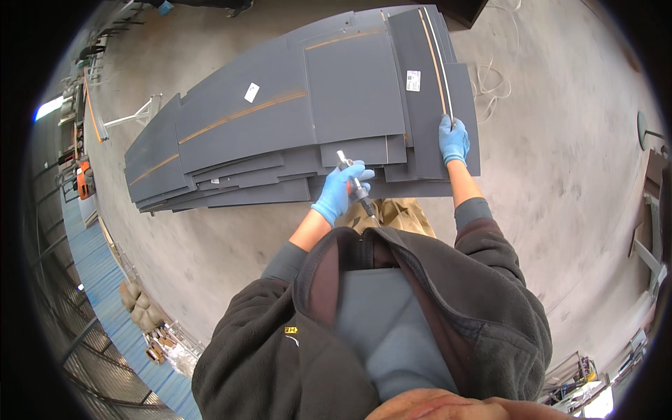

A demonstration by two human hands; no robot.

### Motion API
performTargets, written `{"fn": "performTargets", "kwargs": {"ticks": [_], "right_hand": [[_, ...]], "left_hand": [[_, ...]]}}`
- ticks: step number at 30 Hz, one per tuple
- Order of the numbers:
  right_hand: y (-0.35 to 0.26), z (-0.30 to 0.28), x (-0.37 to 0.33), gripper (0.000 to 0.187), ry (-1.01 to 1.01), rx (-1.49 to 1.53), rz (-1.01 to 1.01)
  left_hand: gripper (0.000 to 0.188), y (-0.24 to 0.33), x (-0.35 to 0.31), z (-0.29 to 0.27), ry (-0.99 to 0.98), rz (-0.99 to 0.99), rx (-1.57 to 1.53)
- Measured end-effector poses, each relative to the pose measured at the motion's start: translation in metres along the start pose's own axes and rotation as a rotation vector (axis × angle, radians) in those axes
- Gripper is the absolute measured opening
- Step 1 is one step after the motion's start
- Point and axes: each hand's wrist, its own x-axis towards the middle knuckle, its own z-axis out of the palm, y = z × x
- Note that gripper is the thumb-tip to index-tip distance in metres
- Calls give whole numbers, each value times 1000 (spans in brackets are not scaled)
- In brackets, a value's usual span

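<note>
From my feed, the stack of grey panels [238, 126] spreads out ahead of the wearer; I take it as my landmark. My left hand [336, 192], in a light blue glove, is at the stack's near edge, a little right of its middle; its fingers are wrapped round a slim hand tool [363, 197], whose silver end points out over the panels and whose dark, tapered end points back toward the wearer's body. My right hand [455, 142], gloved alike, is over the right end of the stack, at the lower end of a white strip [437, 52]; its fingers are bent there, but I cannot tell whether they clamp the strip or only rest on it. Beneath that strip lies a narrow grey panel [424, 136], on top at the stack's right end; a brown line [432, 59] runs beside the strip, and a white label [414, 80] sits left of both. A second, tilted label [251, 92] is on the stack's left half; a pale cable [492, 87] lies loosely coiled on the floor to the stack's right; a pale metal stand [143, 113] juts out at its left.
</note>
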Motion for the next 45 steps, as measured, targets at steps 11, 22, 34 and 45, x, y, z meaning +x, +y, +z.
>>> {"fn": "performTargets", "kwargs": {"ticks": [11, 22, 34, 45], "right_hand": [[-11, -31, -31, 50, 74, 219, -32], [-32, 27, -80, 45, -89, 340, 16], [57, -26, -1, 49, 136, 260, 116], [18, -5, -4, 45, 16, -118, -67]], "left_hand": [[45, -6, -9, -24, 50, 10, -90], [39, -7, -7, -51, 62, 19, -188], [40, -5, 7, -61, 89, -64, -166], [46, 3, 27, -23, -4, -91, 26]]}}
